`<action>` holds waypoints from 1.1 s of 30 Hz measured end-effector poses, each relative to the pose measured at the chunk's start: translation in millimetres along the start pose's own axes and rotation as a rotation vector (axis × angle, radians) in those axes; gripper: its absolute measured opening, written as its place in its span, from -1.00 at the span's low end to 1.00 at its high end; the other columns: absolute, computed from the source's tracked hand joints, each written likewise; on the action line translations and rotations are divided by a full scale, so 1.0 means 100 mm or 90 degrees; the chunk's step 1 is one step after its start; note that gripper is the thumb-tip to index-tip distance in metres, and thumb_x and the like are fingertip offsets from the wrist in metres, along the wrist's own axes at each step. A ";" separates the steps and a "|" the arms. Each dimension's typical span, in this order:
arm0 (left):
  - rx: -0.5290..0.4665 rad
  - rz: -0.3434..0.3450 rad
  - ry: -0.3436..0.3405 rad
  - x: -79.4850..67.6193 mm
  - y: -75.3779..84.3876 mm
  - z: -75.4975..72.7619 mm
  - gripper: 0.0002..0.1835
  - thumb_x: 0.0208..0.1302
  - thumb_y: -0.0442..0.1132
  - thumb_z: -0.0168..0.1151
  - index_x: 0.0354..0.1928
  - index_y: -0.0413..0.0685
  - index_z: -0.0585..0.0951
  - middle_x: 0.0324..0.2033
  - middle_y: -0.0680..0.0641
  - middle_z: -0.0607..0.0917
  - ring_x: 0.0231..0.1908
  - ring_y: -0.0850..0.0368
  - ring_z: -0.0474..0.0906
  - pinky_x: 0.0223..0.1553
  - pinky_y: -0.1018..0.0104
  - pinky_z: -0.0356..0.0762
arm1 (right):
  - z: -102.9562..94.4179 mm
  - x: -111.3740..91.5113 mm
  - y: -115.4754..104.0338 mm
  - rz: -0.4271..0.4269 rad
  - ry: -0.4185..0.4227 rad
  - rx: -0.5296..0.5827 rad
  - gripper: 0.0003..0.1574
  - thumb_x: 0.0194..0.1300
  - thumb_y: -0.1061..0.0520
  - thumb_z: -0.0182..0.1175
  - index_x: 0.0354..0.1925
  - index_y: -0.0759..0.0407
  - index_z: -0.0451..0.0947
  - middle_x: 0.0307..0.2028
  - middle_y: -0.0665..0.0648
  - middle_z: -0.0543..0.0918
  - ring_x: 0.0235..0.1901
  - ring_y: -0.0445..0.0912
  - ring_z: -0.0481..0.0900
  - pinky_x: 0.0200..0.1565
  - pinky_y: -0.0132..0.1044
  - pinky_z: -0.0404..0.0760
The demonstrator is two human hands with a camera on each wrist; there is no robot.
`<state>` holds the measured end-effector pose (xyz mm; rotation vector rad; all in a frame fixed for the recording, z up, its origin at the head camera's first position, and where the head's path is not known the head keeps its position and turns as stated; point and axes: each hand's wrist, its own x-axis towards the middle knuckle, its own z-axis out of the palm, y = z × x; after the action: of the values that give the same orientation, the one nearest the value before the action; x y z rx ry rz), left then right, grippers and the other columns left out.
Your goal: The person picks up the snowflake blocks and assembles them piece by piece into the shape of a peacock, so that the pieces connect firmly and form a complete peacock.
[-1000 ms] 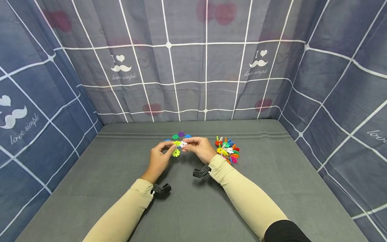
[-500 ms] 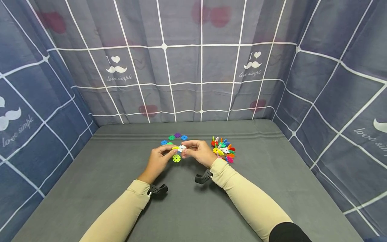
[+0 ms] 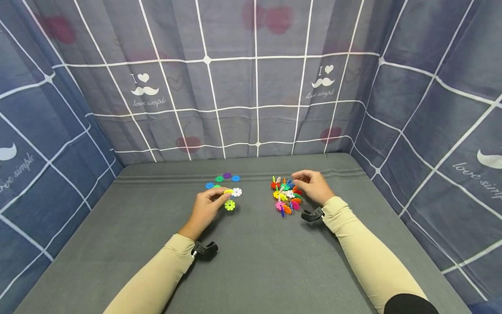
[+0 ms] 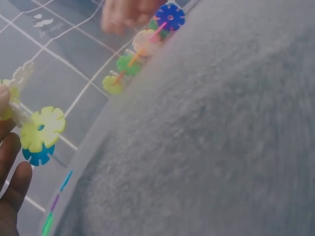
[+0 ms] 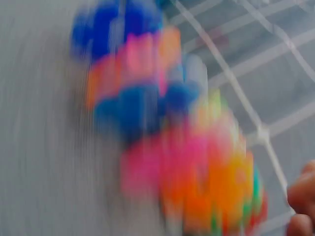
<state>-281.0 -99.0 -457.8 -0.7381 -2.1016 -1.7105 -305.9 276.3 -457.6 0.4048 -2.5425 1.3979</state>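
Observation:
My left hand [image 3: 205, 210] pinches a small joined piece of notched plastic snowflake discs between thumb and fingers. A white disc [image 3: 237, 192] sticks out to its right, and a yellow-green disc [image 3: 229, 205] hangs below. In the left wrist view a blue disc [image 4: 38, 155] shows behind the yellow-green one; the fingers hide part of the piece. My right hand [image 3: 317, 188] is at the right side of a many-coloured cluster of snowflake discs [image 3: 279, 196], fingers loosely bent by its blue and red discs. I see nothing held in it; the right wrist view is blurred.
Several flat discs lie on the grey cloth behind my left hand, among them a purple disc [image 3: 227, 175], a blue disc [image 3: 235, 178] and a green disc [image 3: 219, 179]. A checked curtain [image 3: 235, 87] encloses the table [image 3: 251, 261] at the back and sides.
My right hand has let go of the white disc and moved right to the coloured cluster. The left hand still holds its joined discs in much the same place.

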 end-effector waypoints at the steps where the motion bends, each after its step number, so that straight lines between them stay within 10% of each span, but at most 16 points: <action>1: 0.000 -0.002 -0.001 0.00 0.01 0.01 -0.87 0.31 -0.52 0.43 -0.12 -0.44 0.77 -0.17 -0.29 0.79 -0.27 0.16 0.66 -0.22 0.48 0.59 | -0.07 -0.02 0.07 0.015 -0.011 -0.023 -0.72 0.40 0.31 0.37 0.06 0.37 0.71 -0.10 0.23 0.77 -0.21 0.08 0.68 -0.21 -0.26 0.62; 7: -0.005 0.000 -0.006 0.06 -0.02 0.11 -0.88 0.29 -0.57 0.42 -0.14 -0.47 0.76 -0.18 -0.31 0.78 -0.28 0.06 0.68 -0.23 0.49 0.59 | -0.29 -0.08 0.31 0.056 -0.116 -0.130 -0.66 0.22 0.30 0.51 -0.02 0.25 0.76 -0.08 0.16 0.75 -0.13 0.03 0.66 -0.09 -0.09 0.61; 16: 0.002 0.042 -0.026 0.19 -0.36 0.28 -0.88 0.29 -0.48 0.48 -0.14 -0.33 0.80 -0.19 -0.20 0.81 -0.18 -0.01 0.74 -0.15 0.44 0.64 | -0.26 -0.09 0.36 -0.014 -0.097 -0.201 -0.91 0.27 0.24 0.51 -0.23 0.15 0.79 -0.25 0.01 0.73 -0.30 -0.11 0.61 -0.23 -0.15 0.57; 33: 0.109 -0.010 -0.103 0.31 -0.41 0.56 -0.89 0.29 -0.29 0.55 -0.19 -0.16 0.86 -0.19 -0.01 0.83 -0.23 0.14 0.75 -0.18 0.27 0.70 | 0.01 -0.03 0.12 -0.023 -0.091 0.026 -0.87 0.45 0.30 0.36 -0.06 0.30 0.72 -0.18 0.19 0.80 -0.36 0.13 0.76 -0.27 -0.11 0.75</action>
<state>-326.1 -45.1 -485.5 -0.8342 -2.3330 -1.4993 -306.9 282.0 -468.2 0.5745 -2.6067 1.4582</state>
